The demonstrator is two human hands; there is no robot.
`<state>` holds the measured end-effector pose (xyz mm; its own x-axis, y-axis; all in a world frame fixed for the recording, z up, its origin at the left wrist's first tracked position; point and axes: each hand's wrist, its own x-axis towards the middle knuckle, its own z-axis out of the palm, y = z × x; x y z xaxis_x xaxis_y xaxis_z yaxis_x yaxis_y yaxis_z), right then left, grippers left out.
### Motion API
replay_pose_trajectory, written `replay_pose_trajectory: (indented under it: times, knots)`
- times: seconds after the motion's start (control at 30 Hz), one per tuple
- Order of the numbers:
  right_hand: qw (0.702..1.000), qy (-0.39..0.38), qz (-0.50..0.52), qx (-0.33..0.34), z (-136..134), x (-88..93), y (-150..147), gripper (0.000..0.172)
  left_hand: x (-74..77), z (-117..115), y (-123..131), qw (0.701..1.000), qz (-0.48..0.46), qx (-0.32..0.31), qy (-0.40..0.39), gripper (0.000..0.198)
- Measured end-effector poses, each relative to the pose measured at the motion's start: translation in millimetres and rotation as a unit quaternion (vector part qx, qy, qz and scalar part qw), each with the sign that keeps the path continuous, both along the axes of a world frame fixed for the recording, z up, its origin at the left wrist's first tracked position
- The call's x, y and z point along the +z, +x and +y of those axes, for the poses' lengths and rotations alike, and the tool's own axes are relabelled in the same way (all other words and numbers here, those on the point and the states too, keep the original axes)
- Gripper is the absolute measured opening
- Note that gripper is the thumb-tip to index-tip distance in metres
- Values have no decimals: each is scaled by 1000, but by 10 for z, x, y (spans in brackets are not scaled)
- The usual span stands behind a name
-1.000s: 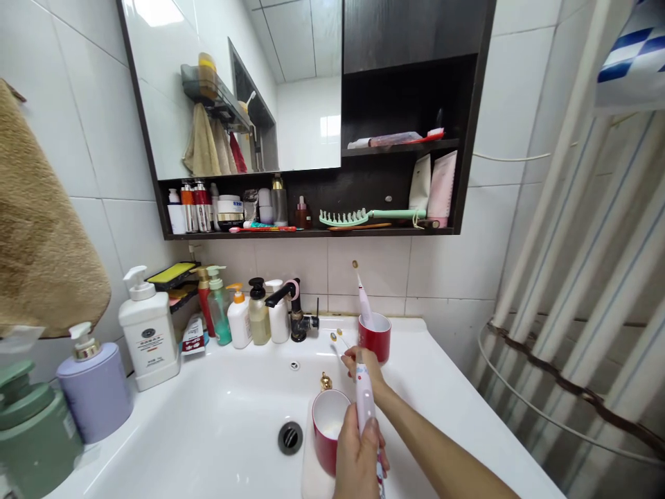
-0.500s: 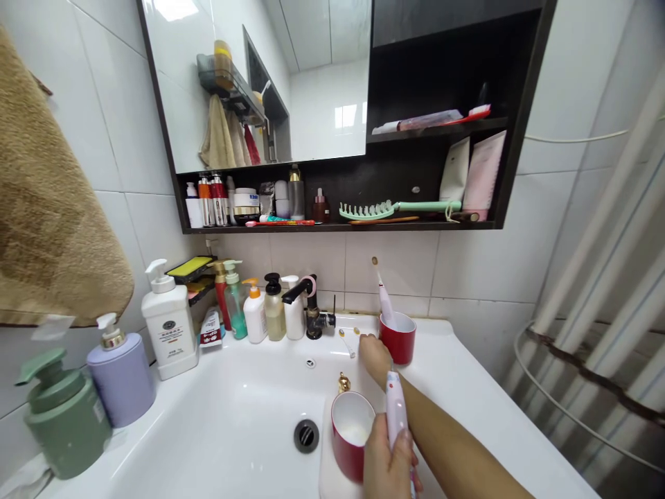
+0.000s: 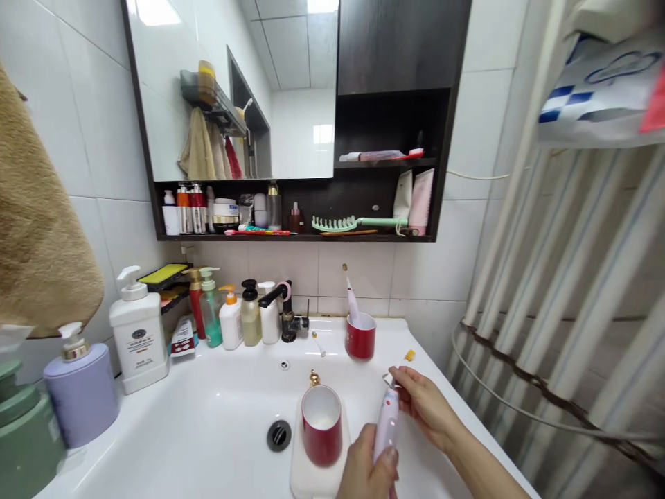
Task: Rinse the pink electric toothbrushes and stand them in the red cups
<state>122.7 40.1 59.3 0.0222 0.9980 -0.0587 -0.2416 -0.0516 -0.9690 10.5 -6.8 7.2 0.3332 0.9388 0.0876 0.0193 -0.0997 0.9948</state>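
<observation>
My left hand (image 3: 368, 464) is wrapped around the pale pink electric toothbrush handle (image 3: 387, 419), which points upward at the sink's right side. Just above its tip, my right hand (image 3: 423, 402) pinches a toothbrush head (image 3: 409, 356) with yellow bristles; its white lower end sits close to the handle's tip, and I cannot tell whether they touch. On the back ledge lies another small brush head (image 3: 318, 344). Behind my hands, a red cup (image 3: 360, 342) holds a second electric toothbrush (image 3: 352, 301). Left of my left hand stands a red cup (image 3: 322, 433), white inside.
The second cup rests on a white tray (image 3: 298, 478) in the sink (image 3: 208, 430). A black faucet (image 3: 287, 312) stands behind, with several pump bottles (image 3: 231, 322) to its left. A dark mirror cabinet (image 3: 447, 138) hangs above. White radiator pipes (image 3: 499, 305) line the right wall.
My right hand has left the back ledge with a brush head and come back to the handle's tip. One of two brush heads there has been picked up. The view has turned right.
</observation>
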Motion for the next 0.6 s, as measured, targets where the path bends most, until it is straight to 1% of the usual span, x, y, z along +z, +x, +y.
replay_pose_trajectory:
  times: [0.03, 0.1, 0.23, 0.37, 0.5, 0.6]
  knots:
    - [999, -5, 32, 2, -50, 21, 59, 19, -12, -21, 11, 1000, 2, -11, -3, 31]
    - [998, -4, 59, 8, -101, 50, 114, 20, -38, -46, 25, 1000, 10, -25, -9, 33]
    - [997, -12, 77, 12, -110, 57, 73, 23, -92, -25, 28, 999, -3, -35, -11, 39]
    - [997, -12, 68, 17, -115, 38, 56, 21, -131, 21, 35, 998, -33, -54, -27, 42]
    - [999, -5, 41, 16, -118, 23, 76, 22, -145, 50, 42, 993, -57, -84, -67, 42]
    - [999, 7, 39, 13, -107, 12, 67, 22, -142, 69, 32, 986, -76, -110, -95, 43]
